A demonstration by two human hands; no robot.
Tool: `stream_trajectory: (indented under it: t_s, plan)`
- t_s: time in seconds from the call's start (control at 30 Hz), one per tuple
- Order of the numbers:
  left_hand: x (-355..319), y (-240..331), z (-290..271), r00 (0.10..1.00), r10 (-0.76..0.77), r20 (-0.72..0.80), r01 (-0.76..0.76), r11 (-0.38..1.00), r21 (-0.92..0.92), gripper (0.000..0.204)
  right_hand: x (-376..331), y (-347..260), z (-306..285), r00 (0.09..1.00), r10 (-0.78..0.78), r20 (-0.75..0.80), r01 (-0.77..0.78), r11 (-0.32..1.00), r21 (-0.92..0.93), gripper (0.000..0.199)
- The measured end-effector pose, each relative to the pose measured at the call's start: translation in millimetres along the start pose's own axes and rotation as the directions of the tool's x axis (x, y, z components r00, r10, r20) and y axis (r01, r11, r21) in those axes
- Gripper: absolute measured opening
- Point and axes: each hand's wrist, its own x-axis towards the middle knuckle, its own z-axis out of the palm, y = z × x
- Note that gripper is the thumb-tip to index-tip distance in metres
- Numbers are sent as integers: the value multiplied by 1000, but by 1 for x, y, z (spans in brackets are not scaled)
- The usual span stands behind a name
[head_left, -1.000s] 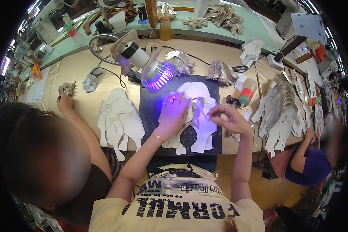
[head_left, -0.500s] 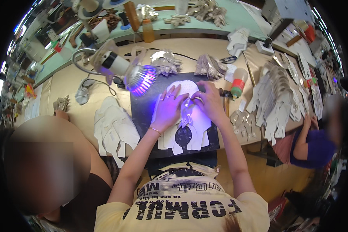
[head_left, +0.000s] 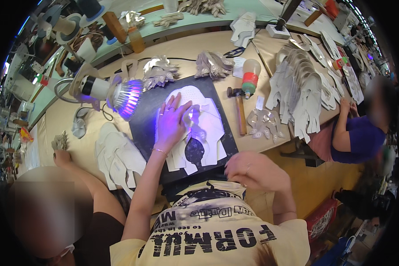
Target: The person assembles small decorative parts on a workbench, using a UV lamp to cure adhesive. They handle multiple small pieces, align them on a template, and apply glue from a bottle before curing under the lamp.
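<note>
White cutout lies under flat, ungripping left hand; right hand's grip unclear.

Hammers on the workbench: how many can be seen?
1. The hammer lies on the bench just right of the black mat, below the bottle. Others may be hidden among the clutter.
</note>
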Motion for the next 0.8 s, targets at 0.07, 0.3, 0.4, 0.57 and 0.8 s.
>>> stream_trajectory:
  t_s: [0.07,0.3,0.4,0.57,0.8]
  plan:
    - [-1,-1,0,1000,-14,-8,14,1000,-27,48,5,7,-3,966,135,-219,-161,981,-108,43]
    - [-3,-3,0,1000,-3,-6,3,1000,-20,42,105,106,17,826,115,-551,-241,957,-162,56]
    - [-2,0,-2,1000,-16,0,16,1000,-24,40,133,123,27,868,39,-495,-253,892,-374,49]
    - [0,5,-4,1000,-9,-30,9,1000,22,35,122,98,41,941,-24,-337,-185,797,-574,22]
    - [2,6,-2,999,-11,-42,10,1000,-27,33,43,25,26,991,-91,-98,63,963,-260,20]
